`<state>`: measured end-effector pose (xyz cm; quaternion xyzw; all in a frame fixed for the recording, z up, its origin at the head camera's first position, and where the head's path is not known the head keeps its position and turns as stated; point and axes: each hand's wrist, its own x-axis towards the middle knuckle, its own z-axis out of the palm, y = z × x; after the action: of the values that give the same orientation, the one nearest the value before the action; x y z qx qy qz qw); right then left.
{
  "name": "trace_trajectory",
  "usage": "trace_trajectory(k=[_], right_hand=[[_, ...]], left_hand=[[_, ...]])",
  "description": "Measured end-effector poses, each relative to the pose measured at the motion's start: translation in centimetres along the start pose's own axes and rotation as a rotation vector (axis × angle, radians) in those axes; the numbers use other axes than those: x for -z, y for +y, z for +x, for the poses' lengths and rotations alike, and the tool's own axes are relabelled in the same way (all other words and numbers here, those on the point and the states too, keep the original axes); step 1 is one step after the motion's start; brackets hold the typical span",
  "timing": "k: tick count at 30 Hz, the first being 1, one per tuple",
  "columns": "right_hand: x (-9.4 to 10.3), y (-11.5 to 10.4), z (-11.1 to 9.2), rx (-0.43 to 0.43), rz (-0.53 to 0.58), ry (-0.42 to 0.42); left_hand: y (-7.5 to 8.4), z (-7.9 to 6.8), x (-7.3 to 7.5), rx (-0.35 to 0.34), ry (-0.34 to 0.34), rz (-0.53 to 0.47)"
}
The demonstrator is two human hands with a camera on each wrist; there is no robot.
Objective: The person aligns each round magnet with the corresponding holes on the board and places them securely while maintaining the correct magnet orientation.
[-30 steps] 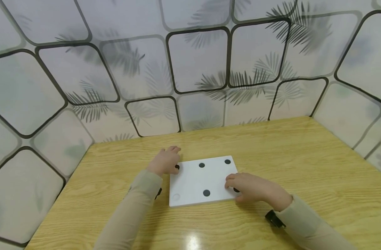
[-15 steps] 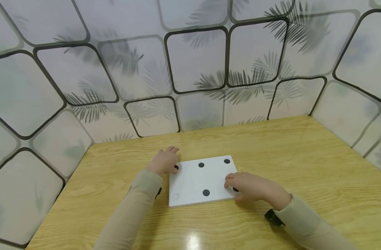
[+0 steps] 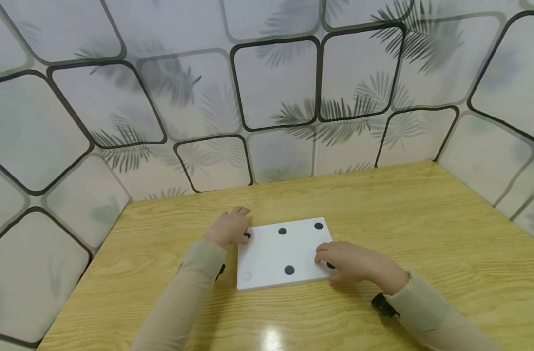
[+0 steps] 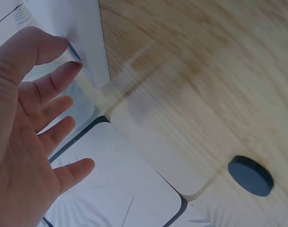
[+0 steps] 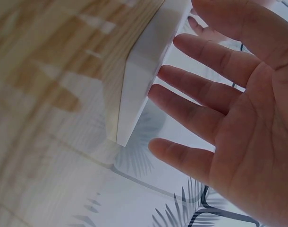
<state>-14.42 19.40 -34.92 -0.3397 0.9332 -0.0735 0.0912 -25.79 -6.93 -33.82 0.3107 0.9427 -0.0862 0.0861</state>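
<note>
A white rectangular board (image 3: 271, 256) lies flat on the wooden table. Several black discs sit on it, among them a middle disc (image 3: 289, 270), and a shallow round recess (image 3: 247, 276) shows at its near left corner. My left hand (image 3: 229, 227) is at the far left corner, thumb and index fingertips pinching a black disc (image 4: 74, 49) on the board; its other fingers are loosely bent. Over the near right corner is my right hand (image 3: 348, 262), its fingers (image 5: 200, 90) loosely extended at the board, partly covering another disc (image 3: 331, 265).
A loose black disc (image 4: 250, 175) lies on the table, seen only in the left wrist view. The wooden table (image 3: 381, 209) is bounded by a patterned wall covering (image 3: 284, 87) at the back and sides. Dark wrist devices, including the right one (image 3: 384, 306), sit under both sleeves.
Both hands and the board keep practically the same places. The left sleeve has shifted only very slightly to the left.
</note>
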Motion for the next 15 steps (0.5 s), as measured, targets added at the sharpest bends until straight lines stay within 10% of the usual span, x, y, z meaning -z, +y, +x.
trace_trajectory(k=[15], right_hand=[[-0.1, 0.1, 0.0, 0.027, -0.019, 0.030]], left_hand=[[-2.5, -2.4, -0.7, 0.009, 0.039, -0.090]])
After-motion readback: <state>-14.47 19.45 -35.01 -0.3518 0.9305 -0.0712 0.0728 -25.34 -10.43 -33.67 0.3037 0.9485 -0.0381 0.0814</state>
